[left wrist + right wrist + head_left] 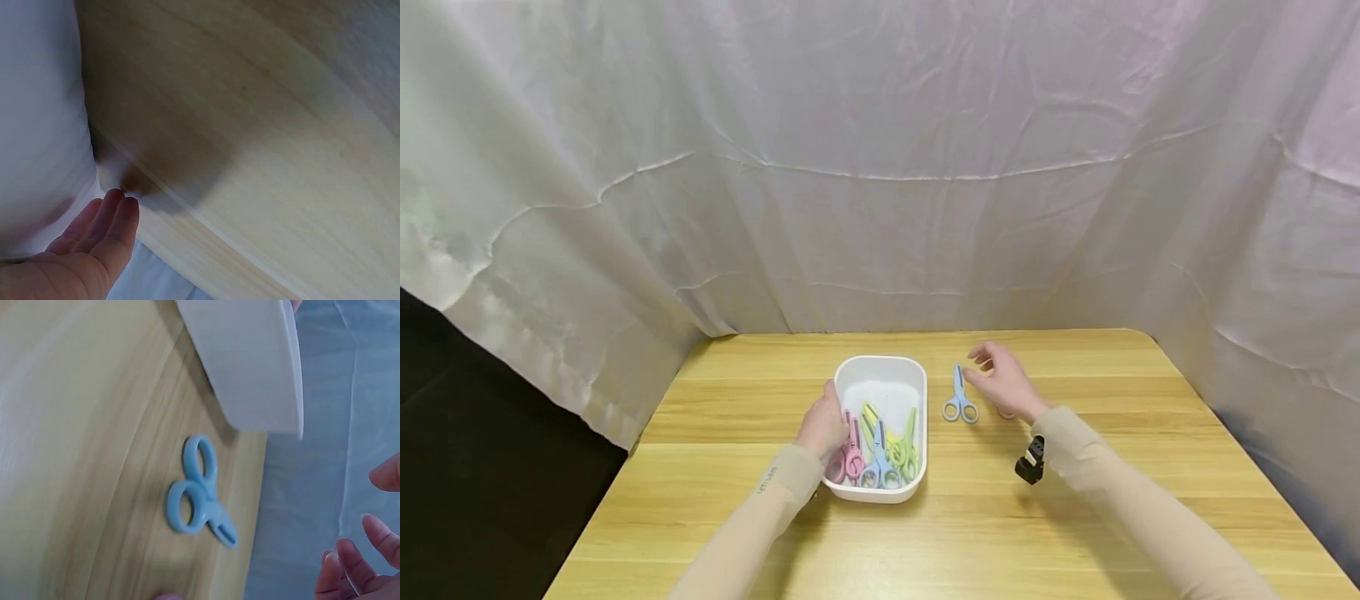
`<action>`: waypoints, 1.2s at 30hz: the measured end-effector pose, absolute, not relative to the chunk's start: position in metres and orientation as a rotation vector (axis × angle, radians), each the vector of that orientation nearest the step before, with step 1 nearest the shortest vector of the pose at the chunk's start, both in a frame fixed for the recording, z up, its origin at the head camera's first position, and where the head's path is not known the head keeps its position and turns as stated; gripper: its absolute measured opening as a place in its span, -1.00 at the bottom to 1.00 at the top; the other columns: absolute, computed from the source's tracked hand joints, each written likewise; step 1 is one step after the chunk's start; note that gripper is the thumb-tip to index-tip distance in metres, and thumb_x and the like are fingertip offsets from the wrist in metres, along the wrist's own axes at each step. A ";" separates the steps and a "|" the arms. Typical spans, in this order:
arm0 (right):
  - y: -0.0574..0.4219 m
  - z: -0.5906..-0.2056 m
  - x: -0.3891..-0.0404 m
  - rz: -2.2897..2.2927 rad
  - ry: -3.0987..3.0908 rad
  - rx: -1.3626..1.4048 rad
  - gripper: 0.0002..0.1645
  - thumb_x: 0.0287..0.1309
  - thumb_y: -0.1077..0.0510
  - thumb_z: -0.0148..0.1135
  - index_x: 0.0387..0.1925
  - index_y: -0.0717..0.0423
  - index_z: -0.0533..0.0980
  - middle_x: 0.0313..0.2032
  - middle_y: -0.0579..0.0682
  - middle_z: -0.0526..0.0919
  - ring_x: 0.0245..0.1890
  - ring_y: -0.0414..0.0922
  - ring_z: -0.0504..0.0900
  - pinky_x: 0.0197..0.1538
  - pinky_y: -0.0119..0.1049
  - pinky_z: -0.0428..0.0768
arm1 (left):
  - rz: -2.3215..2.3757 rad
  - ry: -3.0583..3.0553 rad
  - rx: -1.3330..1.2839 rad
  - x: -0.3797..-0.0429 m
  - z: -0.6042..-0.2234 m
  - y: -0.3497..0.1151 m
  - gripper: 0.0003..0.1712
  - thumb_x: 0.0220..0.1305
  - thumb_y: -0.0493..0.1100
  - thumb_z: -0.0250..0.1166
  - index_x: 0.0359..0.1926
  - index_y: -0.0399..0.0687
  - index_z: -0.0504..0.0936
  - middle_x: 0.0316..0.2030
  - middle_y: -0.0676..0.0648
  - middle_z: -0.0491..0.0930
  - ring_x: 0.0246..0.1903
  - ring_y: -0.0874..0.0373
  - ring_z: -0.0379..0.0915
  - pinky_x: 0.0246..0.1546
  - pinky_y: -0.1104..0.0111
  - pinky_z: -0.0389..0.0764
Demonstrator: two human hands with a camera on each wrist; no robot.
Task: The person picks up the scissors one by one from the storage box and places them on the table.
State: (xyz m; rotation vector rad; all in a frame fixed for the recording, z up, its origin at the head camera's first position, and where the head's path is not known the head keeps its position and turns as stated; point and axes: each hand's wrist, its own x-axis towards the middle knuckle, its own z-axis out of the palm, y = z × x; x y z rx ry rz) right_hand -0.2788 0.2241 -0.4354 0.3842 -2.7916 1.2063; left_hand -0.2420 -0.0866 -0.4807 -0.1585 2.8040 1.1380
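Observation:
A white plastic bin [921, 392] stands mid-table with several pairs of scissors in its near half: pink scissors [853, 461], blue scissors [880, 454], and green and yellow ones. My left hand [822, 423] grips the bin's left side; its fingers [119, 228] lie along the outer wall. To the bin's right, another pair of light blue scissors [959, 396] lies flat, blades pointing away. My right hand [1003, 383] hovers just right of these scissors, fingers relaxed and holding nothing. Below that hand peeks a pink handle [1006, 414], mostly hidden.
The wooden table [722, 467] ends at a pale curtain [880, 250] along the back and right. A dark area [490, 450] lies beyond its left edge. A small black device [1030, 461] is strapped at my right wrist.

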 end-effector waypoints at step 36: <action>0.139 -0.407 -0.237 1.028 -2.661 0.973 -0.52 0.20 0.13 0.32 0.11 0.21 0.48 0.04 0.16 0.56 0.03 0.10 0.57 0.06 -0.07 0.64 | 1.167 2.786 -0.159 -0.241 -0.480 -0.086 0.09 0.13 -0.54 0.23 0.58 -0.18 -0.13 -0.03 -0.38 0.60 -0.41 0.03 0.53 -0.42 0.33 0.65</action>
